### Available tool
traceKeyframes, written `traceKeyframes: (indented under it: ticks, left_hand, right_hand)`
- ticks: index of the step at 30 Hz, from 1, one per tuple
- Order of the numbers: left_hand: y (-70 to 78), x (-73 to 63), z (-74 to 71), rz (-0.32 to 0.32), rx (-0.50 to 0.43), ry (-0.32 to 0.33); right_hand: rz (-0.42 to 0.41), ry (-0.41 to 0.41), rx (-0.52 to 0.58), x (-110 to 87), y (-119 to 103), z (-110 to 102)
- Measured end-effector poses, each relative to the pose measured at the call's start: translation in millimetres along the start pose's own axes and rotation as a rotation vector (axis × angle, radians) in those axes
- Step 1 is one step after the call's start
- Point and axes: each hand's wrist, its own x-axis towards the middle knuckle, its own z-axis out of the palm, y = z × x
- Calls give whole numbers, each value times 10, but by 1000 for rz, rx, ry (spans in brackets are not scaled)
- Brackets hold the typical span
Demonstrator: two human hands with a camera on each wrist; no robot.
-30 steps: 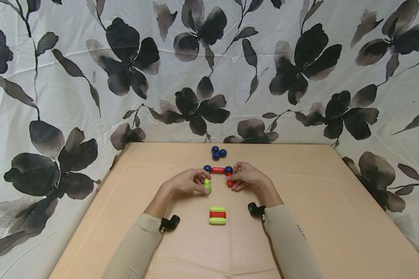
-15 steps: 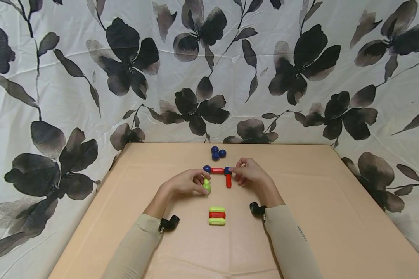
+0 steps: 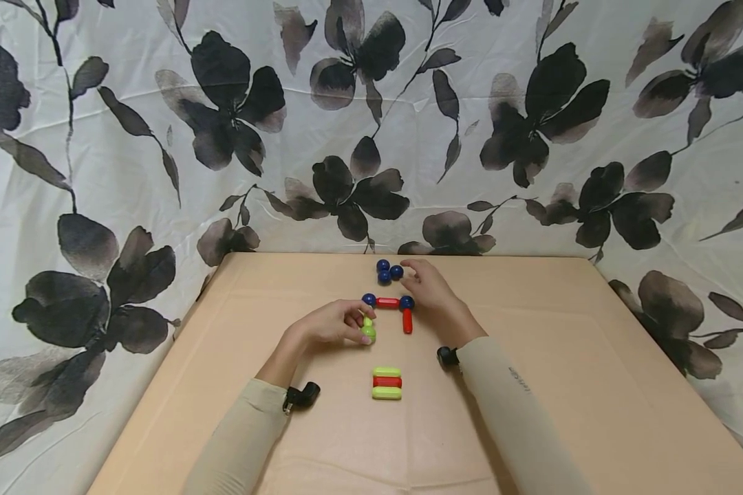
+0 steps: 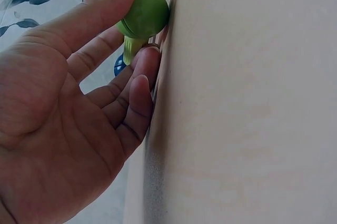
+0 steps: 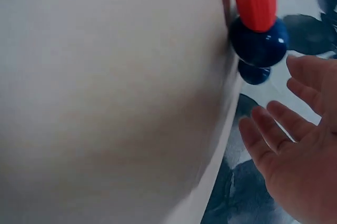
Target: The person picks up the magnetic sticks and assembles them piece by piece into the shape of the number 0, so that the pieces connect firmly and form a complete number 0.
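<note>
In the head view, my left hand pinches a green ball between thumb and fingers; the left wrist view shows a light green rod joined to the ball. Just beyond lie a blue ball, a red rod and a second blue ball in a row. Another red rod runs from that second ball toward the near side. My right hand reaches past it, fingertips close beside several loose blue balls. In the right wrist view its fingers are spread and hold nothing.
Nearer the front, two light green rods lie with a red rod between them. The tan tabletop ends at a back edge, behind which hangs a floral cloth. Each wrist wears a small black camera.
My right hand has let go of the red rod, touched the right-hand blue ball, then moved away to the loose blue balls. My left hand stays on the green ball.
</note>
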Motion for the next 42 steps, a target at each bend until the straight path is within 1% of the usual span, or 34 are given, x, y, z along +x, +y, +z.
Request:
traceKeyframes:
  ticks: [5, 7, 9, 13, 16, 22, 27, 31, 35, 37, 39, 42]
  left_hand:
    - [-22, 5, -3, 7, -1, 0]
    - [-33, 7, -6, 10, 1, 2]
    - [-44, 7, -9, 12, 5, 2]
    - [-59, 10, -13, 8, -3, -1]
    - [-63, 22, -13, 9, -13, -4]
    - [-54, 21, -12, 18, -18, -4]
    - [-49, 4, -7, 9, -25, -2]
    - [-38, 15, -5, 8, -15, -4]
    - [-47, 16, 2, 5, -3, 4]
    - [-56, 14, 6, 3, -3, 5]
    - [-64, 13, 9, 1, -9, 3]
    - [-64, 16, 6, -2, -16, -2]
  right_hand:
    - [-1, -51, -237, 165, -50, 25]
    - [-14, -72, -293, 201, -60, 30]
    - [-29, -90, -307, 226, -68, 39]
    - [-59, -128, -291, 249, -89, 58]
    - [-40, -141, -285, 261, -100, 76]
    - [26, -96, -351, 303, -110, 93]
    - [28, -110, -387, 304, -113, 79]
    - [24, -93, -386, 276, -86, 54]
    - [42, -34, -358, 236, -64, 33]
    - [49, -5, -325, 218, -62, 16]
    - [53, 16, -270, 190, -65, -9]
    - [32, 35, -181, 108, -77, -84]
